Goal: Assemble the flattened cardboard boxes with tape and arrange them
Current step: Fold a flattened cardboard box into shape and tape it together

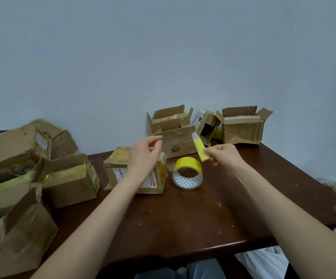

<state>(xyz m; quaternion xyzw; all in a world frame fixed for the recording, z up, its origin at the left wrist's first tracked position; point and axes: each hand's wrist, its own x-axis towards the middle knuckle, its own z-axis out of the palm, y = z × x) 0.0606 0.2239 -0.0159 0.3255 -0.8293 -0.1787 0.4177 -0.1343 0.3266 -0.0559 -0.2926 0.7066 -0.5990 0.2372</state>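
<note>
Yellow strip [200,150] is pinched by right hand [224,155] fingers [209,152], clear above the roll [187,172] at tabletop [183,218] centre, likely keeping adhesive free; left hand [144,156], fingers loosely curled and empty, hovers over a box [117,168].

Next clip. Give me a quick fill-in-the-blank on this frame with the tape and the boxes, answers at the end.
1. The right hand pinches a loose strip of tape coloured ____.
2. The roll of tape stands on its edge on the table, touched by ____ hand.
3. The left hand is raised above a box that bears a white ____.
Missing words: yellow; neither; label.
</note>
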